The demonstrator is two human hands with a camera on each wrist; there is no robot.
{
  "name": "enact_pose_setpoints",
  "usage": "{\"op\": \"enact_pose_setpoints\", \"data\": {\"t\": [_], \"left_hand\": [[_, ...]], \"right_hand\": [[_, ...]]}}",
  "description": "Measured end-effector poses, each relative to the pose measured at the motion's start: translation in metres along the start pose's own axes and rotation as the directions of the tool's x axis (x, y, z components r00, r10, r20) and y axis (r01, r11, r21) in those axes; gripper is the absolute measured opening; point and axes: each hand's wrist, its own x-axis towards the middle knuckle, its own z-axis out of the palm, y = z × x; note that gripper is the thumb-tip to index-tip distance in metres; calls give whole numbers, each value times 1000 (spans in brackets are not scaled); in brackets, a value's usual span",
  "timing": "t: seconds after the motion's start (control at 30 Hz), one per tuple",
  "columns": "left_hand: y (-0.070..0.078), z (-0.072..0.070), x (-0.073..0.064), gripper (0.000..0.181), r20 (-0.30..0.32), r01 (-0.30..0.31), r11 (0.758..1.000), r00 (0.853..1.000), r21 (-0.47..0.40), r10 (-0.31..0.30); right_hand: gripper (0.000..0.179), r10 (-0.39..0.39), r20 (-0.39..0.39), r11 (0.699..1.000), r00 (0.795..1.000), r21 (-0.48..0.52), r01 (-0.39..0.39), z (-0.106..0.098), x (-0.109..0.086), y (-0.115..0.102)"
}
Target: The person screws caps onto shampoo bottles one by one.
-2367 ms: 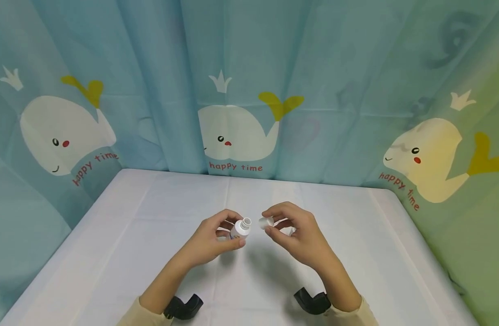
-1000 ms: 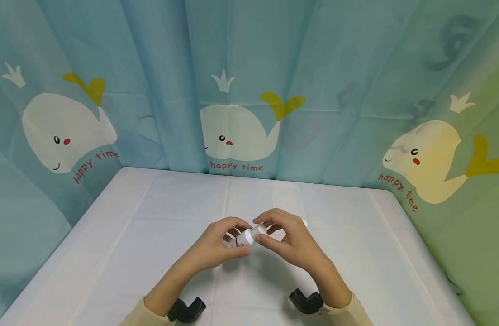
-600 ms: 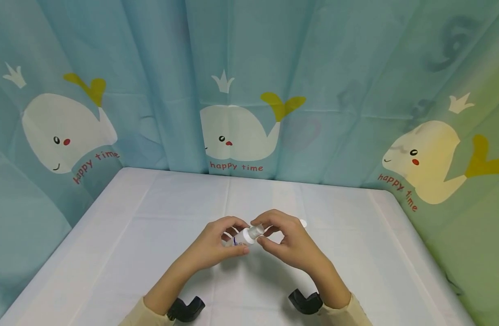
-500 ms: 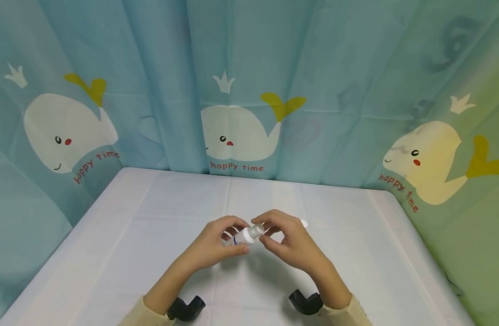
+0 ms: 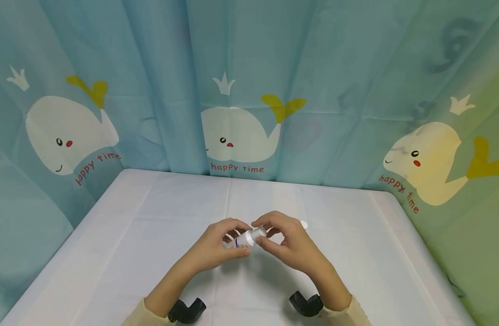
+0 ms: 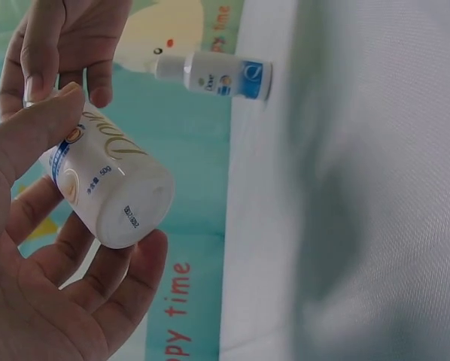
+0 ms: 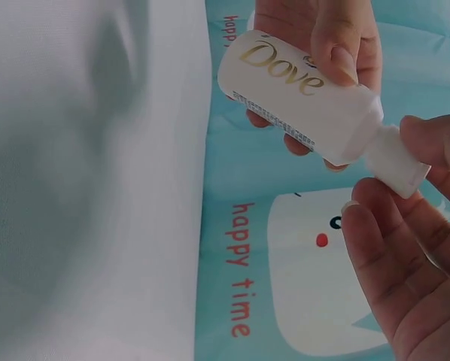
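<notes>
My left hand (image 5: 216, 244) grips a small white Dove bottle (image 7: 300, 94), tilted with its neck toward the right hand. The bottle's printed base faces the left wrist view. With thumb and fingers, my right hand (image 5: 287, 237) pinches the white cap (image 7: 396, 162), which sits on the bottle's neck. How tightly the cap is seated I cannot tell. In the left wrist view a second Dove bottle (image 6: 229, 77), white with a blue band and its cap on, stands on the table; the head view shows only its white top (image 5: 304, 224) behind my right hand.
Both hands are above a white-covered table (image 5: 172, 199). A blue-green curtain (image 5: 326, 90) with whale prints hangs along its back and sides. Black wrist mounts (image 5: 188, 311) sit by both sleeves.
At 2.4 s ago the bottle's neck was bare and the cap was apart in my right hand; now the cap is on the neck. My right fingers loosened slightly, then pinched the cap again.
</notes>
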Motion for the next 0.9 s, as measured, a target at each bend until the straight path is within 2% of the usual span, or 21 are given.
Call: {"op": "enact_pose_setpoints", "data": {"t": [0.2, 0.43, 0.9], "left_hand": [[-2, -1, -1, 40, -3, -3, 1000, 1000, 3, 3], [-5, -2, -1, 39, -11, -8, 1000, 1000, 6, 8], [-2, 0, -2, 40, 17, -18, 1000, 1000, -7, 18]], "right_hand": [[17, -14, 9, 1000, 1000, -1, 14, 0, 1, -1], [30, 1, 35, 1000, 999, 11, -1, 0, -1, 0], [19, -3, -1, 1000, 1000, -3, 3, 3, -1, 1]]}}
